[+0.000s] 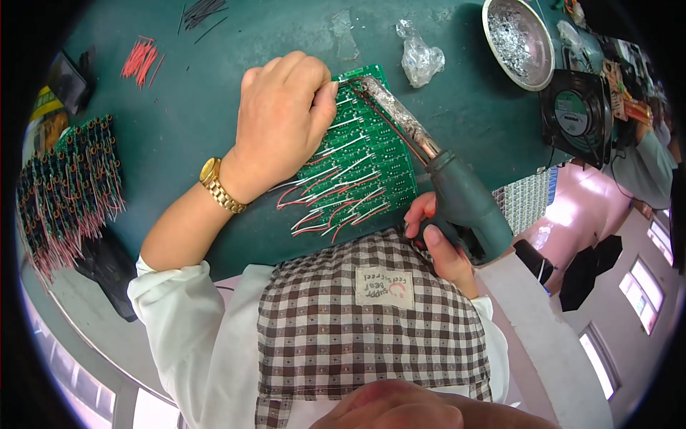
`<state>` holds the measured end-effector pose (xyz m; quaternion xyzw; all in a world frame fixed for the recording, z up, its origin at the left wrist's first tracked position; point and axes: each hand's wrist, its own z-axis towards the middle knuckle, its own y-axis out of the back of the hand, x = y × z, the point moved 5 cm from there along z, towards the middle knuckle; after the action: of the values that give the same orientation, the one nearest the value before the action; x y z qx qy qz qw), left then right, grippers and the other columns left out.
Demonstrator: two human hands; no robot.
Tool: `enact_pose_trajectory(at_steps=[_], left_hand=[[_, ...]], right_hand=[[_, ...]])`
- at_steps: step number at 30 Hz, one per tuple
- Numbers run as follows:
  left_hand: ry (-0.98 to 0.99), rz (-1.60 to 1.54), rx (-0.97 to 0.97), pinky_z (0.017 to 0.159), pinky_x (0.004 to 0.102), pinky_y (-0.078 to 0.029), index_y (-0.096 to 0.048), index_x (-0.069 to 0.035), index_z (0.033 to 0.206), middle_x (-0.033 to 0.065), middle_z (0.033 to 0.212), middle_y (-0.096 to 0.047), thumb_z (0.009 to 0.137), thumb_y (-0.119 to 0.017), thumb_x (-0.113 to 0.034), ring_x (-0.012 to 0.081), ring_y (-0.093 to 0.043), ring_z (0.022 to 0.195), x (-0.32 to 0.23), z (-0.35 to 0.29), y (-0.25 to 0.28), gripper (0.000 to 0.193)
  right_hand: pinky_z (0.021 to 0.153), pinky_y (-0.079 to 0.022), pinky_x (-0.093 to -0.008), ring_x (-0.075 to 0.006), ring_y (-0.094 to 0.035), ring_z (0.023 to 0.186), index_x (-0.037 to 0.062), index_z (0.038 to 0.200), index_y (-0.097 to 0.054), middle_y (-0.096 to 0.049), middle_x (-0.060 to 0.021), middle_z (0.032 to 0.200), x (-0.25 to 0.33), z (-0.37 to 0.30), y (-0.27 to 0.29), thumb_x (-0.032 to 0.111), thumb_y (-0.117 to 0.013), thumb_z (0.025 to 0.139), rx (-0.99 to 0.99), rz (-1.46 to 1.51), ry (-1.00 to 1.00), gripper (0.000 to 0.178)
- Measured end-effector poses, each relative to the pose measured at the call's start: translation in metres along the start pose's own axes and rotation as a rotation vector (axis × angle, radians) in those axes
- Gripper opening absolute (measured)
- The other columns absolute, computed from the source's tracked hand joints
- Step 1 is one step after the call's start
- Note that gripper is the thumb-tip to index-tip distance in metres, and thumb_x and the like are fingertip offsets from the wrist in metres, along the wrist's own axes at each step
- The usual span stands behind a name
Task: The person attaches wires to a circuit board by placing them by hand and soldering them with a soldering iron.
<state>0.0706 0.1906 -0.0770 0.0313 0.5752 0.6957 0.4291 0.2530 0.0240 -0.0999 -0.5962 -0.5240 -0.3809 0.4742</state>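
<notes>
A green circuit board panel (389, 150) lies on the green table, with rows of red and white wires (336, 193) trailing off it to the lower left. My left hand (286, 118), a gold watch (220, 187) on its wrist, rests over the panel's upper left. Its thumb and forefinger pinch what looks like a thin wire at the far edge; the fingertips partly cover it. My right hand (446, 257) grips a dark pistol-shaped soldering iron (468, 204). The iron's silvery barrel slants up-left, and its tip meets the panel's far edge, close to my left fingertips.
Far right stand a metal bowl (549, 61) of solder scraps and a black fan (580, 118). Crumpled clear plastic (419, 56) lies beyond the panel. Red tubing pieces (141, 58) and black ones (204, 12) lie far left. Wired boards (68, 179) are stacked at left.
</notes>
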Motion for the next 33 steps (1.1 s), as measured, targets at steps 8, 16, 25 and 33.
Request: enact_pose_trajectory(at_steps=[8, 16, 25, 33], left_hand=[[0.005, -0.001, 0.008, 0.069, 0.0389, -0.036, -0.054, -0.01, 0.081, 0.0049, 0.077, -0.053, 0.082, -0.065, -0.011, 0.0257, -0.055, 0.076, 0.003, -0.005, 0.001, 0.011], [0.005, 0.0, 0.0, 0.069, 0.0391, -0.036, -0.054, -0.009, 0.081, 0.0051, 0.078, -0.053, 0.082, -0.065, -0.011, 0.0258, -0.055, 0.076, 0.003, -0.009, 0.004, 0.012], [-0.006, 0.009, -0.008, 0.068, 0.0391, -0.037, -0.054, -0.009, 0.08, 0.0049, 0.078, -0.053, 0.082, -0.065, -0.011, 0.0255, -0.055, 0.075, 0.0, -0.009, 0.007, 0.012], [-0.021, 0.023, -0.028, 0.068, 0.0395, -0.038, -0.053, -0.009, 0.08, 0.0052, 0.077, -0.054, 0.082, -0.065, -0.012, 0.0259, -0.056, 0.074, -0.012, -0.012, 0.018, 0.013]], right_hand=[[0.063, -0.05, -0.0313, -0.0189, -0.059, 0.07, 0.0008, 0.12, -0.048, -0.061, -0.0182, 0.091, -0.002, -0.004, -0.005, 0.024, -0.065, 0.086, -0.098, 0.076, 0.055, 0.044], [0.057, -0.05, -0.0296, -0.0189, -0.06, 0.062, -0.0025, 0.121, -0.049, -0.063, -0.0193, 0.088, -0.003, -0.007, -0.001, 0.027, -0.07, 0.083, -0.225, 0.141, 0.057, 0.052], [0.067, -0.05, -0.0311, -0.0185, -0.059, 0.074, 0.0031, 0.128, -0.047, -0.061, -0.0163, 0.097, -0.009, -0.01, -0.004, 0.025, -0.065, 0.087, -0.112, 0.293, 0.085, 0.05], [0.066, -0.05, -0.0317, -0.0188, -0.059, 0.072, 0.0036, 0.13, -0.047, -0.061, -0.017, 0.097, -0.009, -0.029, -0.007, 0.023, -0.065, 0.086, -0.116, 0.304, 0.124, 0.051]])
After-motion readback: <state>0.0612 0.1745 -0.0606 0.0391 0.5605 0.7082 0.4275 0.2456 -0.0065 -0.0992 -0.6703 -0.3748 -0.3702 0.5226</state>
